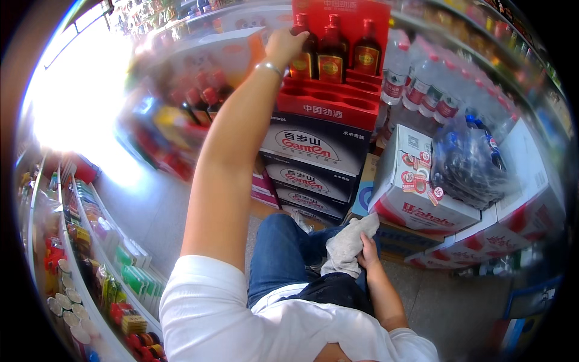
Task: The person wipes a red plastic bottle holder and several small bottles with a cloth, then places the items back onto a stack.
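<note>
My left hand [286,45], with a silver bracelet at the wrist, is stretched far forward. Its fingers are around the neck of a dark glass liquor bottle [302,67], the leftmost on a red display stand [332,115]. More such bottles [331,65] with red caps and gold-and-red labels stand upright beside it. Empty round slots show in the stand's front rows. Close to my lap, my right hand [368,251] grips a crumpled light grey cloth [346,249], its upper end bunched up.
Under the stand are stacked water cartons [312,145]. To the right, shrink-wrapped water bottles [418,88] stand behind a white carton [409,190] bearing bagged dark drink bottles [470,158]. Curved shelves of packaged goods [135,271] line the left. Another group of red-capped bottles [210,97] is left of my arm.
</note>
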The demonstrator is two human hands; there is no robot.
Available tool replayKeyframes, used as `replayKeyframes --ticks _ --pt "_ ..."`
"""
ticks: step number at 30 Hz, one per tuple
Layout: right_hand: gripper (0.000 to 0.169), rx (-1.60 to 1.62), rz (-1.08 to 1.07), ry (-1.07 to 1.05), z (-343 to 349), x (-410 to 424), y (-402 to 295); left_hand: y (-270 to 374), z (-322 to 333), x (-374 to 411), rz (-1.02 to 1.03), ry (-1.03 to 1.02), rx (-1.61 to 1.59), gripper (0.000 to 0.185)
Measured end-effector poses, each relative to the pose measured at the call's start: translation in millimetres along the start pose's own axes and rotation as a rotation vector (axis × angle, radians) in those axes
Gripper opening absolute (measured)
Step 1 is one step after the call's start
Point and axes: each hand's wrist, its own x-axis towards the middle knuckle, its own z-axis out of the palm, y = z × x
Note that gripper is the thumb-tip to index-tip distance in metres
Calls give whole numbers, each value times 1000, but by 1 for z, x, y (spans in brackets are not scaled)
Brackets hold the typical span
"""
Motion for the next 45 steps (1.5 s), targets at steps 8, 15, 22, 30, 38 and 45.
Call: replayKeyframes --ticks 8,15,22,30,38,45 --pt "41 13 21 -55 11 -6 -17 34 -60 -17 286 280 -463 29" --pt "57 46 -357 -856 177 -47 -90 49 -85 -199 531 225 -97 22" --pt "47 -1335 -861 -432 188 -52 -90 11 35 -347 591 -42 -416 49" --pt "80 -769 -551 -765 194 -70 -86 61 -27 -349 515 -172 -529 25" --pt "63 -249 -331 -549 178 -78 -49 33 -29 -372 328 41 -394 31" --pt "73 -92 -427 -229 198 -68 -82 28 -18 -426 397 123 -354 38"
